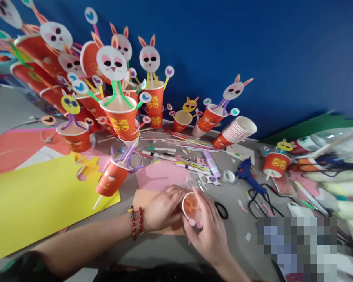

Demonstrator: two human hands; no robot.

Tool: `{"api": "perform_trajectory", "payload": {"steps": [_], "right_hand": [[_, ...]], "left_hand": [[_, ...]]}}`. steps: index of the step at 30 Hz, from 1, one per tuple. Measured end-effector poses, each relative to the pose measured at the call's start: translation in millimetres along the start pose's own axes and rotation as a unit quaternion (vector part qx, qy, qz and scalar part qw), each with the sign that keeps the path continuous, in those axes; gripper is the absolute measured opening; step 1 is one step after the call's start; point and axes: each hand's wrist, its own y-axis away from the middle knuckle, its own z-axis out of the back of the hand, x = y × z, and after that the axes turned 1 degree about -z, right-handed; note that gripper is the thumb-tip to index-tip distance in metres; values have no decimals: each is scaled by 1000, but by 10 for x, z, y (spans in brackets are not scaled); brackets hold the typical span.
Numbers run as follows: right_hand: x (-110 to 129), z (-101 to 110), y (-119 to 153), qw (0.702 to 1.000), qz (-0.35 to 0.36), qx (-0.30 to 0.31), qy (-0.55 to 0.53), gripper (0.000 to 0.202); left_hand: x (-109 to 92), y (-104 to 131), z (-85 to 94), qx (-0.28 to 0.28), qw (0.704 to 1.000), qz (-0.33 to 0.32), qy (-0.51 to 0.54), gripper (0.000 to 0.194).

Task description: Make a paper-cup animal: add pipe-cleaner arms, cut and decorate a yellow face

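Observation:
A small paper cup (191,206) is held between my two hands over the front middle of the table, its white rim turned up toward me. Orange shapes show inside it, and small pink discs sit at its lower edge. My left hand (164,207), with red bead bracelets at the wrist, wraps round the cup's left side, its fingertips partly hidden. My right hand (210,229) grips the cup from the right, thumb below and fingers along the far side. Under the hands lies a sheet of orange paper (144,199).
Red cups with rabbit heads (111,62) crowd the back left. A cup with purple straws (113,178) leans near yellow paper (47,207). Markers (194,168), a tape roll (228,176), a blue glue gun (250,174) and stacked cups (238,131) lie beyond my hands.

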Motion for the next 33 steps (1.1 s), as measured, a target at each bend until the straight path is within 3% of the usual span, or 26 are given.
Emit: {"api": "perform_trajectory", "payload": {"steps": [4, 8, 12, 20, 24, 29, 33], "right_hand": [[-29, -48, 11, 1000, -7, -18, -7, 73], [-68, -79, 36, 1000, -11, -24, 6, 73], [-133, -117, 114, 999, -28, -12, 12, 76], [-317, -147, 344, 997, -71, 33, 17, 75], [-347, -82, 281, 998, -25, 56, 11, 70], [-218, -98, 114, 1000, -16, 1, -4, 68], [-76, -106, 40, 999, -43, 0, -7, 72]], "left_hand": [[-27, -4, 34, -14, 1000, 1, 24, 57], [-22, 1, 129, -69, 991, -16, 112, 78], [-20, 5, 233, -117, 975, 4, 190, 78], [-7, 15, 221, -91, 975, 64, 193, 85], [11, 7, 203, -90, 974, 85, 191, 82], [18, 0, 199, -92, 974, 88, 186, 78], [1, -4, 188, -97, 981, 66, 156, 73]]}}
